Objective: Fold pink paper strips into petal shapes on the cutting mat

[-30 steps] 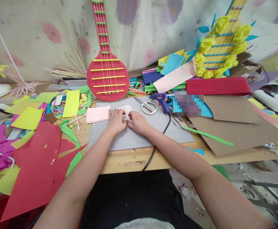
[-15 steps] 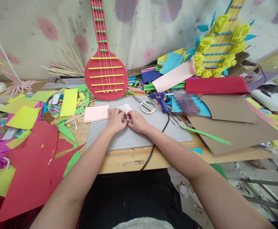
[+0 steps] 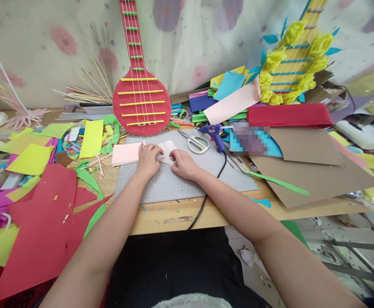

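A small pale pink-white sheet of paper (image 3: 168, 149) lies on the grey cutting mat (image 3: 161, 188), between my hands. My left hand (image 3: 148, 160) grips the sheet's left side with curved fingers. On its right side, the bent fingers and thumb of my right hand (image 3: 184, 164) hold the edge. A stack of pale pink paper (image 3: 125, 154) sits against the back of my left hand, partly covered by it. Scissors with white handles (image 3: 198, 144) rest on the mat just beyond my right hand, beside a blue glue gun (image 3: 217, 136).
A red paper lute (image 3: 142, 105) leans at the back; a yellow one with paper flowers (image 3: 289, 64) stands to the right. Red paper (image 3: 45, 222) and scraps cover the left side. Brown cardboard (image 3: 318, 179) lies right. The glue gun's black cord (image 3: 202, 207) crosses the mat's front edge.
My hands have moved apart, the left one shifting left. More of the pale sheet now shows flat between them; before, the fingertips met over its near edge.
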Available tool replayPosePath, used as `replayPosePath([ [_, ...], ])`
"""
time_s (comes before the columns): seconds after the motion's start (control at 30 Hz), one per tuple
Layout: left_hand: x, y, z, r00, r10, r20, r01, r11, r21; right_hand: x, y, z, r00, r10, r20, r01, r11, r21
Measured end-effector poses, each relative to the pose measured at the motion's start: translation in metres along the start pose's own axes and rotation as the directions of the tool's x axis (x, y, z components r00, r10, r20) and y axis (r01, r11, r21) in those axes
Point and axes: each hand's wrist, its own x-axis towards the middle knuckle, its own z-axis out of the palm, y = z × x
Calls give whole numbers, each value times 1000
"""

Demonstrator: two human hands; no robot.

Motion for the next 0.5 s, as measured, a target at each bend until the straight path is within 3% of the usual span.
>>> replayPosePath([
  [0.13,0,0,-8,998,58,-24,-59,997,-52,3,7,-2,995,87,-45,-74,968,241],
  [0.27,-1,1,-15,990,140,32,-136,986,-98,7,21,-6,943,289,-166,-177,855,488],
  [0.37,-1,0,-15,974,210,87,-200,973,-116,7,27,-8,919,347,-189,-200,822,534],
  [0.5,-2,0,-11,957,259,131,-245,963,-111,5,25,-11,936,307,-173,-182,841,509],
])
